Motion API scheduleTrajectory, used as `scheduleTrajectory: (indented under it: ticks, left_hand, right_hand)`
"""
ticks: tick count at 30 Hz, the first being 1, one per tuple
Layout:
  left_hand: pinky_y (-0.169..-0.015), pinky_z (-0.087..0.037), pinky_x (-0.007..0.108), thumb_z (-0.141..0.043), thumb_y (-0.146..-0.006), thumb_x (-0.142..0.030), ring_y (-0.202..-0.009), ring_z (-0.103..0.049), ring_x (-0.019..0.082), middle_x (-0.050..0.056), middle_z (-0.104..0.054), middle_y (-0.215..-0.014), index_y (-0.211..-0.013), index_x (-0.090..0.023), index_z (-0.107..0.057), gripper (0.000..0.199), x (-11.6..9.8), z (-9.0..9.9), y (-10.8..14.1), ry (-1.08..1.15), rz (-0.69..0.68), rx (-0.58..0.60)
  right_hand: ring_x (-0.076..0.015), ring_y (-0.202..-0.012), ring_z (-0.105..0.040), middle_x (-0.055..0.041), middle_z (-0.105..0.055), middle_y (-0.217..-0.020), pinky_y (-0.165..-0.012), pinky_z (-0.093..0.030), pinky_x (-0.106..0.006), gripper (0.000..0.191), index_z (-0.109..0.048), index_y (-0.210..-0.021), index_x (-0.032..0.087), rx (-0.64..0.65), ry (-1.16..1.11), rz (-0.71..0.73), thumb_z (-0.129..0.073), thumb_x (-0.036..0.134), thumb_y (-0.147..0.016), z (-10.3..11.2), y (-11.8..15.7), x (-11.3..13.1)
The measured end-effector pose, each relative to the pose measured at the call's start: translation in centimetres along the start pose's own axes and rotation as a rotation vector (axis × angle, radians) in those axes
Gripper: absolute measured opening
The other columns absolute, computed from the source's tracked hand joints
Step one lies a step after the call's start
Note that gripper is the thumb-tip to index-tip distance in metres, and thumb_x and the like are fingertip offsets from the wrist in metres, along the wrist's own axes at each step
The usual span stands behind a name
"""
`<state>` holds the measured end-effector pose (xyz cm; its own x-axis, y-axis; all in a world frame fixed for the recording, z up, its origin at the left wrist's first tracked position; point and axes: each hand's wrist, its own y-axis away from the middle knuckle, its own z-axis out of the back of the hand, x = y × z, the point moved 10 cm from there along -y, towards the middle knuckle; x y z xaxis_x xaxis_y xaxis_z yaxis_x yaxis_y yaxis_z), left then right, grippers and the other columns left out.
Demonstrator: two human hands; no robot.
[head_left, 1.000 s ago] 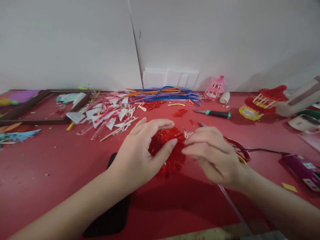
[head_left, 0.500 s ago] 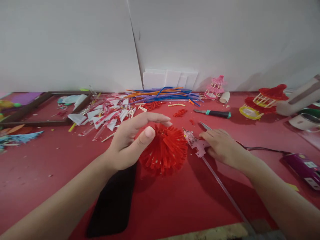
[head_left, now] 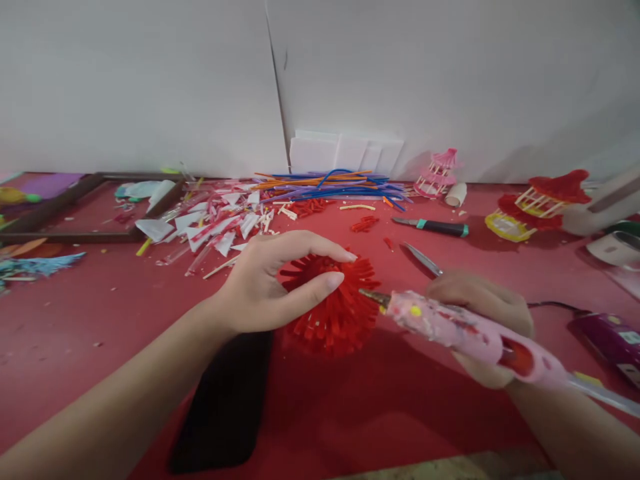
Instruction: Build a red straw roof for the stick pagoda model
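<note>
A round, fringed red pompom-like piece (head_left: pixel 333 327) made of fuzzy strips sits on the red table in front of me. My left hand (head_left: pixel 265 287) curves over its upper left side, thumb and forefinger apart; whether they touch the strips I cannot tell. In my right hand (head_left: pixel 480 303) is a pink hot glue gun (head_left: pixel 450 327), its body stained and its metal nozzle pointing left at the pompom's right edge. A clear glue stick (head_left: pixel 603 395) comes out of its rear end. Small scissors or tweezers (head_left: pixel 423 259) lie just beyond the right hand.
A black phone-like slab (head_left: pixel 225 407) lies below my left wrist. Farther back are straw and paper scraps (head_left: pixel 220 223), coloured pipe cleaners (head_left: pixel 330 187) and a craft knife (head_left: pixel 435 227). Small pagoda models, one pink (head_left: pixel 437 175) and one red (head_left: pixel 545 200), stand right. A purple power strip (head_left: pixel 607 340) is nearby.
My right hand has lifted the glue gun off the table and turned its nozzle toward the pompom. My left thumb and fingers have moved slightly right over the pompom.
</note>
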<state>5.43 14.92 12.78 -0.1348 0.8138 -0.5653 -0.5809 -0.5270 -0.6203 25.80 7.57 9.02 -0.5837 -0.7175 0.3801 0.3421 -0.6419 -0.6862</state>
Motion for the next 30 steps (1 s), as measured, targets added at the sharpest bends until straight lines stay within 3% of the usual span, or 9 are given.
scheduleTrajectory:
  ticks: [5,15,30]
  left_hand:
    - [-0.076,-0.059,0.026,-0.071,-0.086,-0.012,-0.084,-0.074,0.015,0.003,-0.079,-0.094,-0.103,-0.021,-0.073,0.019,-0.4,0.3,-0.2,-0.004,-0.018,-0.009]
    - [-0.076,-0.059,0.028,-0.070,-0.088,-0.017,-0.082,-0.073,0.016,0.002,-0.079,-0.093,-0.103,-0.024,-0.073,0.017,-0.8,0.1,-0.5,-0.033,-0.022,0.002]
    - [-0.074,-0.060,0.028,-0.068,-0.089,-0.017,-0.080,-0.073,0.016,0.002,-0.079,-0.091,-0.102,-0.024,-0.073,0.016,-0.9,0.1,-0.6,-0.043,-0.028,0.016]
  right_hand:
    - [-0.0219,-0.078,-0.069,-0.0076,-0.069,-0.084,-0.069,-0.058,-0.036,0.027,-0.062,-0.102,0.021,0.033,0.059,0.143,-0.040,0.037,-0.104,-0.5,-0.4,1.4]
    - [-0.0213,-0.076,-0.067,-0.0048,-0.067,-0.081,-0.072,-0.057,-0.038,0.019,-0.060,-0.097,0.024,-0.017,0.260,0.161,-0.044,0.014,-0.096,-0.6,0.4,2.1]
    - [-0.0224,-0.067,-0.066,-0.0019,-0.063,-0.068,-0.069,-0.054,-0.037,0.015,-0.058,-0.088,0.028,-0.074,0.333,0.170,-0.048,0.017,-0.093,0.3,0.5,2.4]
